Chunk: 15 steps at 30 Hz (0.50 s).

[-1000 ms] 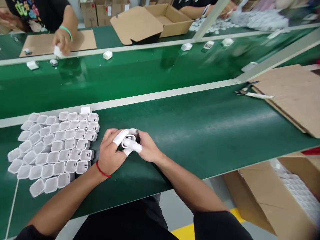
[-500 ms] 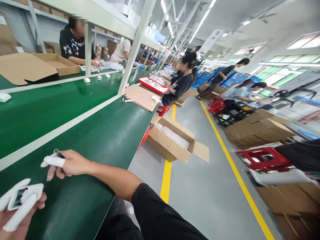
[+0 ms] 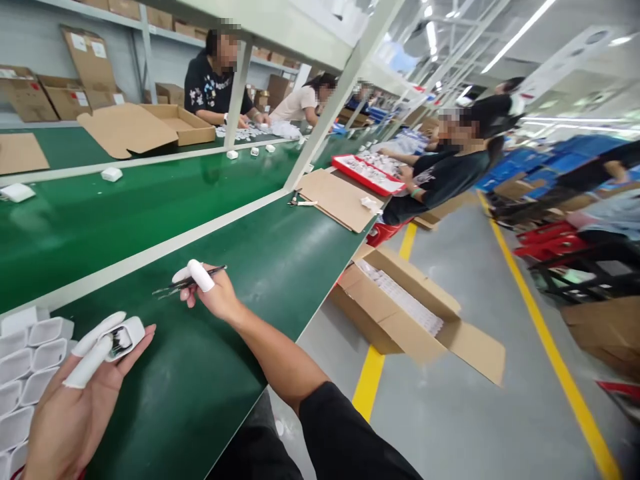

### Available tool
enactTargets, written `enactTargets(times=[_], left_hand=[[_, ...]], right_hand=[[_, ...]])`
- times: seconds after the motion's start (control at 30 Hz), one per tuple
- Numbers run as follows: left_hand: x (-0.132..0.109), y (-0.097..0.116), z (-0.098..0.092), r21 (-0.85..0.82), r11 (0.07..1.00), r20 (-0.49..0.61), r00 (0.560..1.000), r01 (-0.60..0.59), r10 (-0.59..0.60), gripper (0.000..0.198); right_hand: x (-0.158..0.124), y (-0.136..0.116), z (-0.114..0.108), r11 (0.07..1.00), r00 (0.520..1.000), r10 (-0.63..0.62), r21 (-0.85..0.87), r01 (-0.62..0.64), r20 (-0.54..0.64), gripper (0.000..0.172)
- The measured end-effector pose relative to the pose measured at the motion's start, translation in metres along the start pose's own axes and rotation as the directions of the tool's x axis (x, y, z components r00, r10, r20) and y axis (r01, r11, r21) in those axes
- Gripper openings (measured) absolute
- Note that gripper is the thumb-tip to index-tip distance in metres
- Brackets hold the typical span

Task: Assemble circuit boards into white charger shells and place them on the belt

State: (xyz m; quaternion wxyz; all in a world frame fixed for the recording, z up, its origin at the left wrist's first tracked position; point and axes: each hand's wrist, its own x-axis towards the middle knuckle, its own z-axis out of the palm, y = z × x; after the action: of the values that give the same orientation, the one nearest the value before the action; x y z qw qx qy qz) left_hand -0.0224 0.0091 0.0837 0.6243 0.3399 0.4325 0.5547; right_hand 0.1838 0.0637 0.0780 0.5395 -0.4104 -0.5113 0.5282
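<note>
Bearing dark print, white shell (image 3: 126, 335) fills left hand (image 3: 70, 407).

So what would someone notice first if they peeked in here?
Probably the long green belt running through the room, with people working along it. Up close, the left hand, white covers on two fingers, holds a small white shell, and the right hand pinches black tweezers over the belt. Rows of white shells sit at the lower left.
</note>
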Motion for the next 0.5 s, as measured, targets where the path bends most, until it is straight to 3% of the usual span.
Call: enactTargets(times=[0.17,0.3,0.5], left_hand=[[-0.009,0.008,0.005,-0.155,0.988,0.065,0.998,-0.003,0.014,0.004],[-0.011,0.005,0.002,-0.093,0.995,0.033,0.999,0.036,-0.033,0.019],[-0.009,0.003,0.001,0.043,0.997,-0.072,0.996,0.059,-0.056,0.042]], right_hand=[[-0.007,-0.008,0.01,0.992,0.993,-0.098,0.072,0.103,-0.069,0.039],[-0.012,-0.009,0.019,0.986,0.99,-0.116,0.108,0.124,-0.08,0.04],[-0.014,-0.006,0.025,0.976,0.985,-0.174,0.138,0.169,0.018,0.035]])
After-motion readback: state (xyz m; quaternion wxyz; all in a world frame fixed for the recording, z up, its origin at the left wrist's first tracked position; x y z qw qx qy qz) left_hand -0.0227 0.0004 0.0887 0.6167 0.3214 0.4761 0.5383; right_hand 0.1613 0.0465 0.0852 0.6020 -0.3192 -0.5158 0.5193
